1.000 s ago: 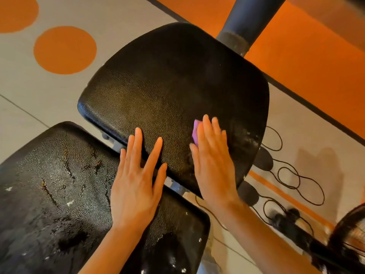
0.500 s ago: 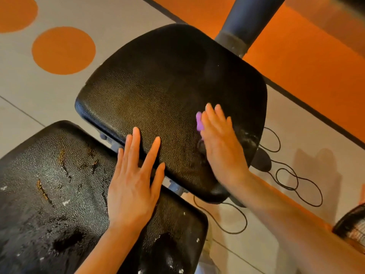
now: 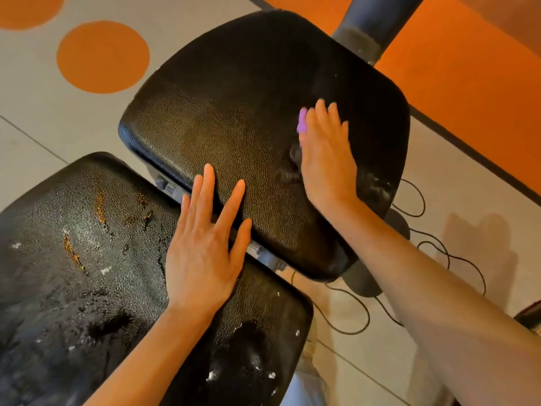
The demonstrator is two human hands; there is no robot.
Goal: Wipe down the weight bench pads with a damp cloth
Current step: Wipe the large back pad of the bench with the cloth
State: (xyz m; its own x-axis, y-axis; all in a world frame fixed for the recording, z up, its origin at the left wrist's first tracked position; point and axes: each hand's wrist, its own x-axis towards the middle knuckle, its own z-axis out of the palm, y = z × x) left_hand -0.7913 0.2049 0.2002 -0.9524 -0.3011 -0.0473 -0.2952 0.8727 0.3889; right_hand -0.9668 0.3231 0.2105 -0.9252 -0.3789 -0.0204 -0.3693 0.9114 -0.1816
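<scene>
Two black textured bench pads fill the view. The far pad (image 3: 234, 118) is smooth and dark; the near pad (image 3: 73, 273) is worn, with cracks, orange tears and white flecks. My right hand (image 3: 328, 153) lies flat on the right part of the far pad, pressing a small purple cloth (image 3: 302, 121) that shows only at the fingertips' left edge. My left hand (image 3: 205, 247) rests flat with fingers spread across the gap between the two pads, holding nothing.
A dark padded post (image 3: 377, 22) rises behind the far pad. Black cables (image 3: 433, 250) loop on the floor at the right beside round black feet. The floor is grey with orange circles (image 3: 102, 57) and an orange band (image 3: 468, 83).
My right hand with the purple cloth has slid away from me and to the right across the far pad. The left hand has stayed in place.
</scene>
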